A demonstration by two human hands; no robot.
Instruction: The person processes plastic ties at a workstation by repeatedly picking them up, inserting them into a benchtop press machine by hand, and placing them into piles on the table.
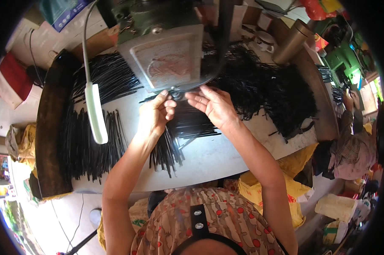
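Note:
My left hand (pixel 157 111) is at the front of a green machine (pixel 158 21), thumb and fingers pinched together. A thin black strip (pixel 147 99) shows on its left side and seems to run through the pinch. Between my hands, under the machine's grey front plate (pixel 168 59), is a small dark round part (pixel 176 93). My right hand (pixel 215 105) is just right of that part, thumb and fingers apart, with nothing visible in it. A layer of black strips (pixel 194 121) lies on the table (pixel 200 159) below and between my hands.
Black strips lie in a row (pixel 92 144) at left, with a tangled heap (pixel 281 93) at right. A white lamp (pixel 96 112) hangs left of the machine. A metal flask (pixel 293 41) and a cup (pixel 264 41) stand at back right. Another person (pixel 353 148) works far right.

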